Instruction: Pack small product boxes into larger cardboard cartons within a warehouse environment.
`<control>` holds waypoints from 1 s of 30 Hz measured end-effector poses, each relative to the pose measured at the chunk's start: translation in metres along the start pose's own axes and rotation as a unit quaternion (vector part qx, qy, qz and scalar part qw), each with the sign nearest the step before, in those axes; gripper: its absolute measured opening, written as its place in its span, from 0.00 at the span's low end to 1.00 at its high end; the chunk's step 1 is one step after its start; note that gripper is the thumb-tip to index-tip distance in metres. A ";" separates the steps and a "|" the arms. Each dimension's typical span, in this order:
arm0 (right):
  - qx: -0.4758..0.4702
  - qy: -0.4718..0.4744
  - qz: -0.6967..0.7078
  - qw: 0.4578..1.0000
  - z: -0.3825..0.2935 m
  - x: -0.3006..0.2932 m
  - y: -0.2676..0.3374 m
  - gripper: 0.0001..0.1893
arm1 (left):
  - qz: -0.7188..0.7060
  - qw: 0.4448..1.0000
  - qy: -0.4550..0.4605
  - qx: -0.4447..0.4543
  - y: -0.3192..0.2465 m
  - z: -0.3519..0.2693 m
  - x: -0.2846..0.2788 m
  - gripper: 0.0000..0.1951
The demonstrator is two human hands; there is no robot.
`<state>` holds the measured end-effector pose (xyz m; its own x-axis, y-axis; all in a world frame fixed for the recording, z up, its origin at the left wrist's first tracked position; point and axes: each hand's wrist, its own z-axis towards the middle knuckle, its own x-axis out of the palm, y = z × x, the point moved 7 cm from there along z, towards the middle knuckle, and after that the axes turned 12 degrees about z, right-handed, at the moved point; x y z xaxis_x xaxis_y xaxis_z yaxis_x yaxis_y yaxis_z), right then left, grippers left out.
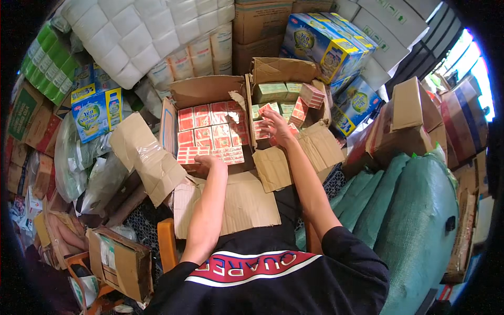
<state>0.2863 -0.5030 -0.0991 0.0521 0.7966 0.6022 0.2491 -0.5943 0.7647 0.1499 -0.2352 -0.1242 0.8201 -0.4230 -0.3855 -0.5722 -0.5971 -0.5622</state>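
Observation:
Two open cardboard cartons stand side by side before me. The left carton (208, 87) holds rows of shrink-wrapped red-and-white packs (202, 117). My left hand (206, 162) is at its near edge, against a pack of small red-and-white boxes (193, 154); its fingers are partly hidden, so its grip is unclear. My right hand (277, 128) is over the left part of the right carton (285, 70), its fingers bent at a small red box (267, 108); whether it grips the box is unclear. That carton also holds green packs (271, 93) and tilted red packs (312, 95).
Carton flaps (246, 201) spread towards me and sideways. Blue drink cartons (315, 41) stand behind at right, with wrapped white packs (157, 31) behind at left. Green woven sacks (413, 204) lie at right. A plastic bag (75, 157) is at left. Part of another person (69, 236) shows at lower left.

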 end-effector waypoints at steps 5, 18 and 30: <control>0.016 0.053 -0.009 0.998 0.012 0.047 -0.019 0.23 | -0.109 0.993 -0.033 -0.004 0.006 0.100 0.014 0.32; -0.139 -0.052 -0.128 0.980 0.026 0.000 -0.010 0.23 | 0.020 0.999 -0.040 -0.003 0.011 0.054 0.009 0.26; -0.190 0.053 -0.570 0.797 -0.004 0.020 -0.022 0.39 | -0.017 1.000 -0.001 -0.012 0.006 0.039 0.020 0.25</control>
<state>0.2776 -0.4749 -0.1031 -0.0854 0.8409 -0.5345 -0.2351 0.5042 0.8309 0.1631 -0.2200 -0.1637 0.8388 -0.4007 -0.3687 -0.5444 -0.6271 -0.5571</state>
